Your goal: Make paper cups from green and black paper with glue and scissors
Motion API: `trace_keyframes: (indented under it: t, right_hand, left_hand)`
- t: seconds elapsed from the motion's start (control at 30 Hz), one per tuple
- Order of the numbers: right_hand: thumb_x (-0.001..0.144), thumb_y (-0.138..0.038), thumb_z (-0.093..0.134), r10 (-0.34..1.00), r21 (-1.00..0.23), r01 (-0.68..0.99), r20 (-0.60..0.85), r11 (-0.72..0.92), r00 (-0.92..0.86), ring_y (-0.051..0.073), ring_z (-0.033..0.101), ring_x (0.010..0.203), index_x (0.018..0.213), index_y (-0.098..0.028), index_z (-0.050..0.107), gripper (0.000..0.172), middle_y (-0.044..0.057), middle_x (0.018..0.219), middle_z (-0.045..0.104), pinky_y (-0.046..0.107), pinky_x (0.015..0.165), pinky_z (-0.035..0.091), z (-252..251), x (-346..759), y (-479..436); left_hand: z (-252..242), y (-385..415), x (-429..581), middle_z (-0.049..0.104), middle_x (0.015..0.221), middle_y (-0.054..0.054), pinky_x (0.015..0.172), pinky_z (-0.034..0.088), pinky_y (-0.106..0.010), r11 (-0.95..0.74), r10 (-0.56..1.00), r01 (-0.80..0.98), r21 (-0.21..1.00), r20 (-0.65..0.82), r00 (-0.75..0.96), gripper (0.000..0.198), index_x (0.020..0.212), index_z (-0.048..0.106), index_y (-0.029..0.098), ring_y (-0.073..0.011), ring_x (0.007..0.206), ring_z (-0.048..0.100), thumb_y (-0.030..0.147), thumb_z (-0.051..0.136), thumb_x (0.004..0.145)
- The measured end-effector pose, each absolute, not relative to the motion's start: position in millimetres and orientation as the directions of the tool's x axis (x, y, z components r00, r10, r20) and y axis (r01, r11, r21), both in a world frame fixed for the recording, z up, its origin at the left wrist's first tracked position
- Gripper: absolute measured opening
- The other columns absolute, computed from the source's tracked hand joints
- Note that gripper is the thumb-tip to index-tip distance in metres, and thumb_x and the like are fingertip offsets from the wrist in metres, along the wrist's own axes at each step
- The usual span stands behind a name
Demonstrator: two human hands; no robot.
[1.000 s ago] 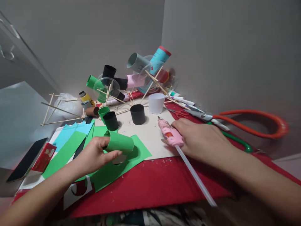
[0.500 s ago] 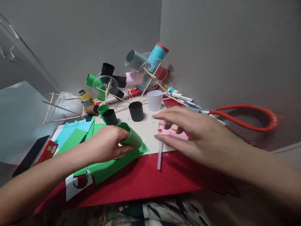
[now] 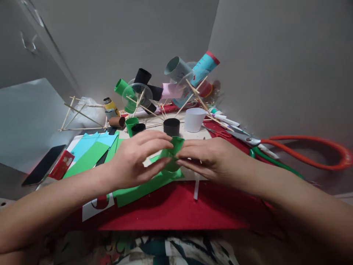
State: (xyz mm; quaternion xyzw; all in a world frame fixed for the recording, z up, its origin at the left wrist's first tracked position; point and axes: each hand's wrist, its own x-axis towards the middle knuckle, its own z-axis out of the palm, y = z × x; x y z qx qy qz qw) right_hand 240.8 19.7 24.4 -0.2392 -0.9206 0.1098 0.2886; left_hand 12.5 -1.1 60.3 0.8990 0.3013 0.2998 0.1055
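Note:
A green paper tube (image 3: pixel 173 163) is held up between my two hands, just above the green paper sheet (image 3: pixel 132 193). My left hand (image 3: pixel 140 156) grips its left side between thumb and fingers. From the right, my right hand (image 3: pixel 205 156) pinches the tube's edge, thumb and fingers close together. Behind them stand a black paper cup (image 3: pixel 171 127) and a white paper cup (image 3: pixel 194 120). Left of these are a green paper cup (image 3: pixel 132 125) and a second black cup (image 3: pixel 138 129), partly hidden by my left hand. A clear glue stick (image 3: pixel 196 188) sticks out below my right hand.
At the back stand stick-framed wheels with clear discs (image 3: pixel 137 97) and coloured paper tubes. Large orange-handled scissors (image 3: pixel 306 139) lie on the right. To the left are blue paper (image 3: pixel 82 144), a red box (image 3: pixel 62 165) and a phone (image 3: pixel 43 165). Red cloth (image 3: pixel 220 209) covers the front edge.
My right hand has moved left and closed on the green tube. My left hand has shifted right with the tube, and the view has turned slightly left.

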Motion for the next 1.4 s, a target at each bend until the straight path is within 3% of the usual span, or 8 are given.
trace_keyframes:
  t: [0.07,0.17,0.3,0.4,0.63,1.1,1.23,1.4]
  right_hand:
    - [0.098,-0.025,0.048,0.535,-0.366,0.396,0.48,0.842,-0.695,0.02,0.066,0.078,0.091,-0.022,0.067,0.021,0.006,0.087,0.071,0.03,0.068,0.049,27,246,19]
    - [0.099,-0.032,0.049,0.626,-0.412,0.472,0.466,0.779,-0.626,0.018,0.06,0.062,0.083,-0.023,0.063,0.023,0.003,0.071,0.065,0.03,0.059,0.046,30,250,20]
    - [0.1,-0.033,0.048,0.669,-0.433,0.514,0.399,0.74,-0.627,0.014,0.053,0.051,0.078,-0.023,0.058,0.026,-0.002,0.06,0.056,0.026,0.05,0.041,27,247,21]
    - [0.101,-0.033,0.046,0.644,-0.401,0.511,0.371,0.761,-0.669,0.012,0.049,0.048,0.076,-0.022,0.055,0.029,-0.003,0.058,0.052,0.025,0.047,0.038,22,240,22]
    - [0.101,-0.028,0.045,0.603,-0.329,0.512,0.315,0.794,-0.733,0.012,0.05,0.05,0.076,-0.02,0.057,0.03,-0.001,0.061,0.055,0.024,0.049,0.035,15,222,21]
    - [0.099,-0.023,0.044,0.605,-0.232,0.56,0.236,0.795,-0.76,0.013,0.043,0.05,0.074,-0.02,0.055,0.027,-0.002,0.06,0.049,0.025,0.051,0.032,11,213,18]
    - [0.098,-0.021,0.043,0.611,-0.23,0.568,0.238,0.79,-0.755,0.014,0.042,0.05,0.072,-0.021,0.055,0.029,-0.001,0.06,0.05,0.028,0.051,0.03,8,212,17]
    - [0.098,-0.023,0.044,0.624,-0.223,0.583,0.235,0.781,-0.745,0.013,0.04,0.048,0.071,-0.021,0.054,0.029,-0.002,0.058,0.048,0.026,0.05,0.028,5,210,17]
  left_hand:
    - [54,-4,3,0.074,0.103,-0.009,0.094,0.047,-0.035,-0.743,0.668,0.489,0.457,0.554,0.497,0.015,0.098,0.072,0.021,-0.0235,0.102,0.066,0.02,0.064,0.085]
    - [31,-5,-12,0.073,0.079,-0.005,0.072,0.049,-0.03,-0.66,0.751,0.538,0.524,0.459,0.474,0.011,0.086,0.072,0.021,-0.0187,0.074,0.065,0.021,0.061,0.086]
    - [-7,-6,-23,0.071,0.077,-0.006,0.063,0.045,-0.026,-0.685,0.703,0.567,0.457,0.21,0.679,0.019,0.085,0.069,0.017,-0.0166,0.069,0.063,0.02,0.051,0.09]
    - [-25,-9,-21,0.069,0.082,-0.008,0.06,0.044,-0.027,-0.738,0.644,0.576,0.352,0.112,0.756,0.023,0.087,0.069,0.016,-0.0173,0.068,0.062,0.02,0.047,0.093]
    - [-45,-10,-18,0.066,0.084,-0.007,0.063,0.047,-0.028,-0.751,0.639,0.536,0.385,0.219,0.737,0.023,0.086,0.065,0.019,-0.017,0.069,0.059,0.021,0.044,0.095]
    - [-51,-11,-19,0.066,0.08,-0.008,0.061,0.045,-0.029,-0.764,0.622,0.507,0.398,0.247,0.743,0.019,0.086,0.064,0.019,-0.0182,0.067,0.054,0.017,0.047,0.094]
    - [-51,-11,-20,0.067,0.081,-0.009,0.061,0.045,-0.03,-0.787,0.601,0.518,0.335,0.231,0.765,0.019,0.088,0.065,0.019,-0.0189,0.068,0.054,0.015,0.047,0.094]
    - [-52,-11,-19,0.068,0.084,-0.01,0.059,0.044,-0.03,-0.835,0.549,0.527,0.157,0.185,0.815,0.02,0.09,0.065,0.018,-0.0194,0.07,0.055,0.013,0.046,0.094]
